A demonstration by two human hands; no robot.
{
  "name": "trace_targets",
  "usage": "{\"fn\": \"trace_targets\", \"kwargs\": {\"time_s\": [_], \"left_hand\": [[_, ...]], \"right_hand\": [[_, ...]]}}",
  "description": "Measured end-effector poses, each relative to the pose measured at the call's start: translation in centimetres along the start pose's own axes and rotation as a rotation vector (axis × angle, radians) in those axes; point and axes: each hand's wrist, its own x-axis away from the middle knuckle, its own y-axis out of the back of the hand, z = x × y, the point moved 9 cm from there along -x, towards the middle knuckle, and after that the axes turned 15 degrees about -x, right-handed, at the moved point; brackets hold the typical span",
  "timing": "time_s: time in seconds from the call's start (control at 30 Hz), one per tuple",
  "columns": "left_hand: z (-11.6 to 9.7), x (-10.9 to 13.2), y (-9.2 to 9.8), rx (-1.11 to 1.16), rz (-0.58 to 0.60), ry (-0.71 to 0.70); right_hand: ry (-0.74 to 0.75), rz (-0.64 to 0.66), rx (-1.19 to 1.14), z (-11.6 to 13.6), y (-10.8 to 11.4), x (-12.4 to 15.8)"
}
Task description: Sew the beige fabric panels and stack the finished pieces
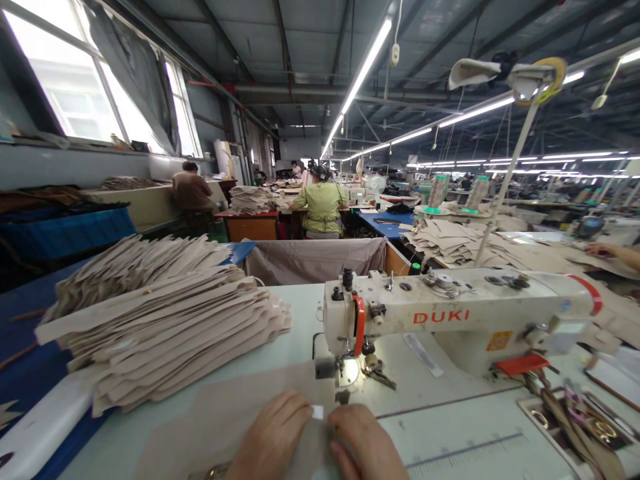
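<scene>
A beige fabric piece lies on the table in front of the sewing machine, partly under my hands. My left hand is closed on it, fingers bent and held together. Facing it, my right hand is closed too, thumb and fingers pinched at the fabric's right part. A small white label shows between the fingertips of both hands; which fingers touch it I cannot tell. The lit needle area is just beyond my fingers. A bit of metal hardware shows beside my left wrist.
Stacked beige pieces cover the table's left side, with a white rounded object nearby. At right are a printed ruler and a recessed tray of straps and rings. Ahead sits a person in green; another person's hand shows far right.
</scene>
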Motion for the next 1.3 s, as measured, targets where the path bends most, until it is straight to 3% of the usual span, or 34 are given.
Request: {"fn": "trace_targets", "kwargs": {"time_s": [0.07, 0.13, 0.17, 0.27, 0.33, 0.43, 0.6, 0.7, 0.93, 1.1, 1.3], "left_hand": [[0.1, 0.6, -1.0, 0.053, 0.021, 0.029], [0.2, 1.1, -2.0, 0.086, 0.047, 0.051], [0.3, 1.3, -2.4, 0.094, 0.062, 0.061], [0.5, 1.3, -3.0, 0.101, 0.099, 0.067], [0.4, 0.9, -3.1, 0.09, 0.114, 0.05], [0.2, 0.3, -3.0, 0.083, 0.125, 0.008], [0.1, -0.2, -3.5, 0.075, 0.152, -0.012], [-0.3, -0.3, -3.6, 0.004, 0.101, -0.052], [-1.4, 0.7, -6.2, -0.071, 0.169, -0.096], [-1.4, 0.9, -6.3, -0.081, 0.175, -0.126], [-1.2, 1.2, -6.5, -0.08, 0.171, -0.093]], "right_hand": [[0.349, -0.046, 0.196, 2.0, -1.0, 1.6], [0.5, -0.136, 0.324, 2.0, -1.6, 3.0], [0.526, -0.116, 0.375, 1.5, -2.2, 3.4], [0.521, 0.056, 0.477, -0.1, -3.7, 3.6], [0.526, 0.097, 0.49, -0.6, -3.7, 3.6], [0.542, 0.068, 0.469, -0.7, -3.2, 3.6], [0.516, 0.139, 0.517, -1.9, -4.6, 4.0], [0.524, 0.067, 0.475, -1.9, -4.2, 4.2], [0.522, 0.064, 0.462, -1.9, -4.1, 4.3], [0.527, 0.021, 0.429, -1.5, -3.7, 4.3], [0.496, 0.131, 0.455, -2.1, -4.6, 4.4]]}}
